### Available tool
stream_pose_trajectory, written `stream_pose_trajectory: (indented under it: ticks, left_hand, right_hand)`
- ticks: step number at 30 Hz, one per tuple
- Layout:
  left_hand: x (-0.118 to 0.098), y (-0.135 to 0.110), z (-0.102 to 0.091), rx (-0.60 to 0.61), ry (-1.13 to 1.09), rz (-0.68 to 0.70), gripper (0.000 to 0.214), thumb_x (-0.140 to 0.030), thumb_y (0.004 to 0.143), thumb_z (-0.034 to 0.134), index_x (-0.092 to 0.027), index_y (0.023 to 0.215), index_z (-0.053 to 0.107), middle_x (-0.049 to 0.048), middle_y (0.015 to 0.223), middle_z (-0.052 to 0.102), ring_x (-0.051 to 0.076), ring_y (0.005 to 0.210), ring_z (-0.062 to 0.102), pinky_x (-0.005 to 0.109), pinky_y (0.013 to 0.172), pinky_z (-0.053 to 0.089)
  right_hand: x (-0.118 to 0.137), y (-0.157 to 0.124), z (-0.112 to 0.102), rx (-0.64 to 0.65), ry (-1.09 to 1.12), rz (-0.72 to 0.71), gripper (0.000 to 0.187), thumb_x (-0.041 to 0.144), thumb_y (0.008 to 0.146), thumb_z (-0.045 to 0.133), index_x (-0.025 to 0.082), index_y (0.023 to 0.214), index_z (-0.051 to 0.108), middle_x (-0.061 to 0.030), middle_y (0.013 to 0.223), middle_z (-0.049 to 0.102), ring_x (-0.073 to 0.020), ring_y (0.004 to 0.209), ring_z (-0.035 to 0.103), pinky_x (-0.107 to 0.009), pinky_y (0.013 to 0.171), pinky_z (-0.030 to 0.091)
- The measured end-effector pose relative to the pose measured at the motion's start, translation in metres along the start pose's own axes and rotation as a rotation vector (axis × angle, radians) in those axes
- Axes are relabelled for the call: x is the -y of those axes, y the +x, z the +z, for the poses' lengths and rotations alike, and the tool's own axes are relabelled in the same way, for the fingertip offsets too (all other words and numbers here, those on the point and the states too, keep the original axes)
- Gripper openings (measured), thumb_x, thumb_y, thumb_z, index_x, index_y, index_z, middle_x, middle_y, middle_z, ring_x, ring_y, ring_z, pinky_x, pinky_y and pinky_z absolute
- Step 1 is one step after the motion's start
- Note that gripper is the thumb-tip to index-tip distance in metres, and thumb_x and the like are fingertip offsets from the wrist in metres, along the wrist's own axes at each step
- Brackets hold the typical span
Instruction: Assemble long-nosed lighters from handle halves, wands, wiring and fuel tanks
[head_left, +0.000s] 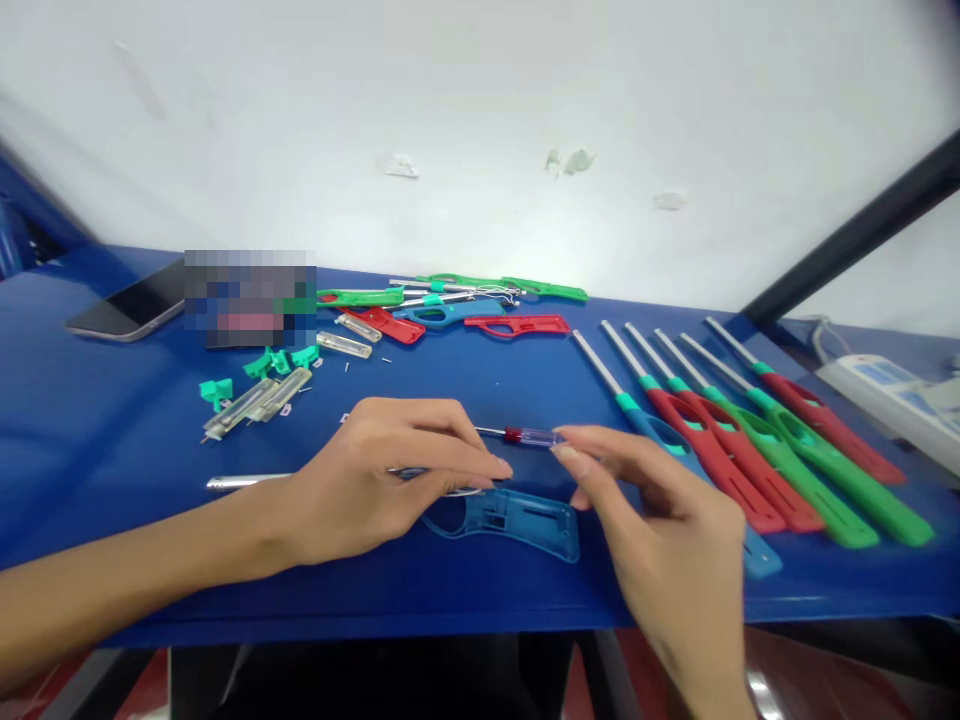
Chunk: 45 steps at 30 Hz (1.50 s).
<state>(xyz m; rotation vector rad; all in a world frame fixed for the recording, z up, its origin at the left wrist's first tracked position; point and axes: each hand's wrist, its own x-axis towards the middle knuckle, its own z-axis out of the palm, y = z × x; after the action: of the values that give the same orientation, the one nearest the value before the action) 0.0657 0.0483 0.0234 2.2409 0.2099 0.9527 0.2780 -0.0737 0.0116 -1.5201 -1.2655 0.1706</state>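
My left hand [390, 470] rests on the blue table [112, 420], fingers pinched on a metal tube [247, 482] that joins a blue lighter shell [510, 520]. The shell lies open in front of me. My right hand [660, 520] is to its right, fingertips touching the clear handle of a small red screwdriver [525, 436] that lies on the table just behind the shell.
Several finished red, green and blue long lighters [750, 440] lie in a row at the right. Loose shells and parts [450, 305] sit at the back, green clips and metal pieces [255, 395] at the left. A phone [124, 305] lies far left, a power strip [892, 395] far right.
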Motion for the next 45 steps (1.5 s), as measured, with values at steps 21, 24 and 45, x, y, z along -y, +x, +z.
stream_pose_trajectory:
  ticks: [21,24,45]
  left_hand:
    - [0.000,0.001,-0.001,0.014,0.004,0.025,0.023,-0.002,0.102,0.069,-0.016,0.109,0.085,0.0069,0.099,0.081,0.009,0.078,0.076,0.014,0.069,0.060]
    - [0.004,-0.002,0.000,-0.004,-0.020,0.066,0.027,-0.002,0.104,0.066,-0.019,0.112,0.085,0.0062,0.102,0.081,0.008,0.080,0.076,0.011,0.070,0.059]
    - [0.008,-0.004,0.000,0.012,0.014,0.064,0.030,-0.009,0.108,0.063,-0.027,0.115,0.085,0.0049,0.105,0.084,0.011,0.080,0.078,0.016,0.068,0.059]
  right_hand:
    - [0.001,-0.003,0.001,0.239,0.054,-0.099,0.024,0.018,0.102,0.073,0.035,0.115,0.083,0.0118,0.102,0.088,-0.0070,0.069,0.079,-0.014,0.070,0.065]
    - [0.001,-0.003,0.001,0.217,0.073,-0.088,0.020,0.018,0.100,0.076,0.034,0.108,0.083,0.0130,0.101,0.088,-0.0078,0.074,0.082,-0.013,0.071,0.066]
    - [0.005,-0.001,0.000,0.249,0.100,-0.103,0.020,0.013,0.096,0.079,0.032,0.098,0.083,0.0137,0.088,0.086,-0.0061,0.058,0.076,-0.016,0.066,0.062]
